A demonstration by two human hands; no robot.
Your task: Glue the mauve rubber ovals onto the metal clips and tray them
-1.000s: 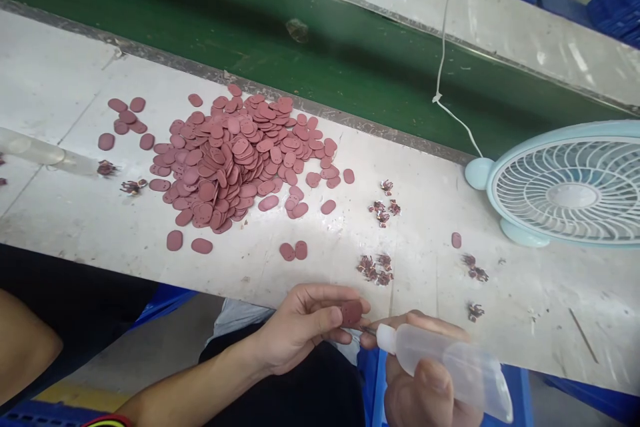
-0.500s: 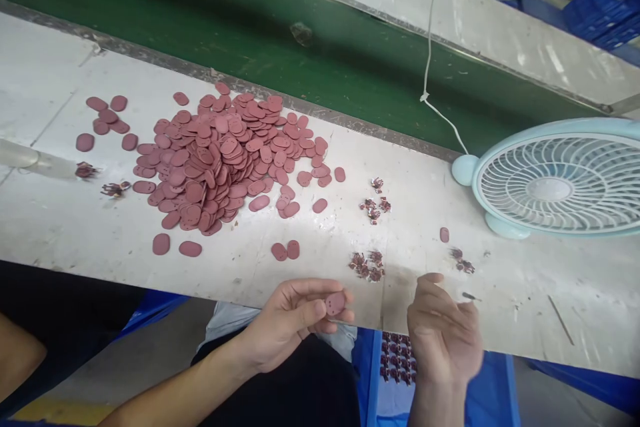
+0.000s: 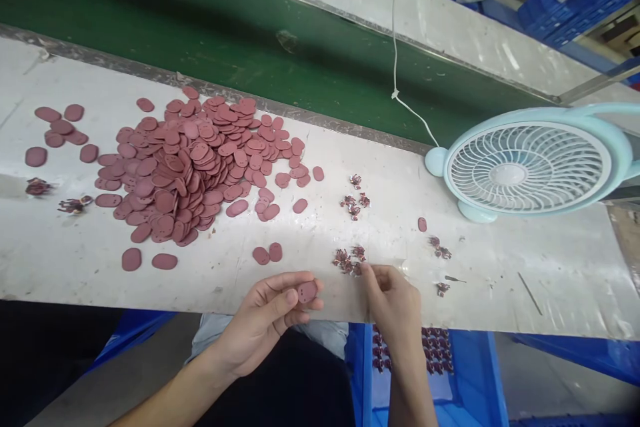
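My left hand (image 3: 273,320) is closed, holding a flat reddish oval disc (image 3: 307,291) with small holes between thumb and fingers, above the bench's front edge. My right hand (image 3: 395,307) has its thumb and fingers pinched together at the edge of a cluster of small dark red parts with metal legs (image 3: 344,260). Its fingertips hide whatever lies between them. A large heap of the same oval discs (image 3: 185,167) lies to the left, and two loose discs (image 3: 275,252) rest nearer my left hand.
A light blue fan (image 3: 525,170) stands at the right, its white cord (image 3: 395,47) running upward. More legged parts (image 3: 354,203) lie behind the cluster. A single part (image 3: 443,288) lies near a thin tool (image 3: 455,279). Below the edge, a blue bin (image 3: 480,373) holds rows of parts.
My right hand has moved left to the cluster of legged parts. A single part now shows where that hand was. The left hand still holds the disc; the whole view has shifted.
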